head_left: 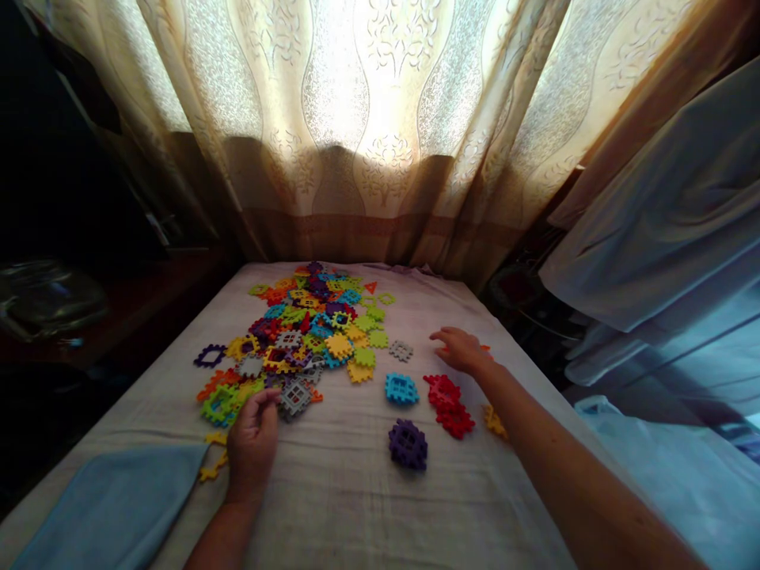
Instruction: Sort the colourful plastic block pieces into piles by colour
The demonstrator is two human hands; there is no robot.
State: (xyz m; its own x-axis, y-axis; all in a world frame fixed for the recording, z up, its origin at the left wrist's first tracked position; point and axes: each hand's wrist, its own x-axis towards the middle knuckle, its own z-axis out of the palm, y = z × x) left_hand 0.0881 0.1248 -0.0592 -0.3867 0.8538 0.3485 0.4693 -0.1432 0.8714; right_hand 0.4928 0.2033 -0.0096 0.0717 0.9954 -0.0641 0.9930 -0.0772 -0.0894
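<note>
My left hand is curled at the near edge of a mixed pile of toothed plastic building tiles. Its thumb and fingers close on the edge of a grey tile with a window-like grid. My right hand reaches over the sheet on the right, palm down, fingers stretched out, holding nothing visible. An orange tile shows partly behind it. Nearer me are overlapping red tiles, a blue tile and a purple tile. One grey tile lies between pile and right hand.
Yellow tiles lie beside a light blue cloth at the left. My right forearm partly covers another yellow-orange tile. A patterned curtain hangs behind the sheet-covered surface. Pale garments hang at the right.
</note>
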